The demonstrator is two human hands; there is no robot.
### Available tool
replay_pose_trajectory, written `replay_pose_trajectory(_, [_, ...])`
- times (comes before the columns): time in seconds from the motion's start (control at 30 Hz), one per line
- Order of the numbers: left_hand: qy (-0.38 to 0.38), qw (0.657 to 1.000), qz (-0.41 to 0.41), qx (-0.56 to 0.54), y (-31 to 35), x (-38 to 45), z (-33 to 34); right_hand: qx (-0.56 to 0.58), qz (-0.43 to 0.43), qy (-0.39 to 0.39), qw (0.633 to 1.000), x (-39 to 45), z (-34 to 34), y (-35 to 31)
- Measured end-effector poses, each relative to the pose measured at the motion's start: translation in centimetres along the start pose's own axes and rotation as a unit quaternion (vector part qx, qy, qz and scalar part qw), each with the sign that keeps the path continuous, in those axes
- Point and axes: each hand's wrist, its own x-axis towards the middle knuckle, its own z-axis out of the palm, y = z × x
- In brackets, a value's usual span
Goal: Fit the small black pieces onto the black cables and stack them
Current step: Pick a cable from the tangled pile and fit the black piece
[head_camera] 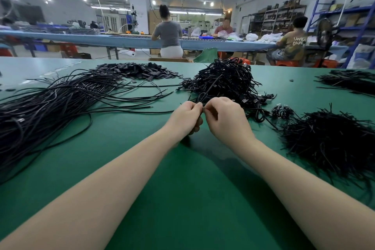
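- My two bare forearms come in from the bottom edge and run up over the green table [125, 138], meeting near its middle.
- Between them and to either side of my elbows lies open green cloth; the broadest bare stretch is on my left, below the long loose cables [50, 103].
- My left hand [185, 117] is curled, fingertips pinched on a thin black cable [211, 84] that rises from my fingers toward the tangled heap [225, 79] just behind.
- My right hand [225, 117] is curled too, thumb and forefinger pinching at the same spot; whatever small piece sits there is too hidden by my fingers to make out.
- The two hands touch at the fingertips, held just above the cloth.
- The pile of small black pieces [138, 72] lies farther back on my left, well apart from my hands.
- A bristly dark heap [328, 142] crowds my right forearm's side, near the table's right edge.
- Another bundle [349, 81] lies at the far right.
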Motion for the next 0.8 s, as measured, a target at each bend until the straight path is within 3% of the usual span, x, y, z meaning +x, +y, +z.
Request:
replay_pose_trajectory(0.07, [-0.037,0.996,-0.076,0.022,0.9,0.0,-0.3,-0.123,-0.154,0.023,0.980,0.1,-0.8,0.2])
replay_pose_trajectory(0.13, [-0.093,0.977,-0.191,-0.002,2.0,-0.2,-1.7,-0.156,-0.252,0.027,0.955,0.0,-1.3,0.4])
replay_pose_trajectory(0.23, [-0.170,0.952,-0.252,-0.027,2.5,-0.4,-4.5,-0.049,-0.213,-0.046,0.975,0.2,-1.6,-0.5])
replay_pose_trajectory(0.3, [-0.144,0.967,-0.208,-0.019,2.4,-0.2,-5.5,0.063,-0.115,-0.030,0.991,0.4,-1.2,-0.7])
replay_pose_trajectory(0.37, [-0.065,0.992,-0.110,-0.016,2.3,0.1,-5.7,0.128,-0.018,0.009,0.992,0.8,-1.0,-0.7])
replay_pose_trajectory(0.5, [-0.052,0.995,0.084,0.006,1.7,0.6,-5.3,0.271,0.158,-0.010,0.949,1.4,-1.2,-0.4])
replay_pose_trajectory(0.67, [-0.008,0.987,0.149,0.052,1.2,0.5,-5.3,0.324,0.192,-0.051,0.925,1.1,-1.0,-0.6])
replay_pose_trajectory(0.8, [-0.026,0.989,0.140,0.042,1.3,0.3,-5.5,0.277,0.170,-0.045,0.945,1.1,-0.8,-0.6])
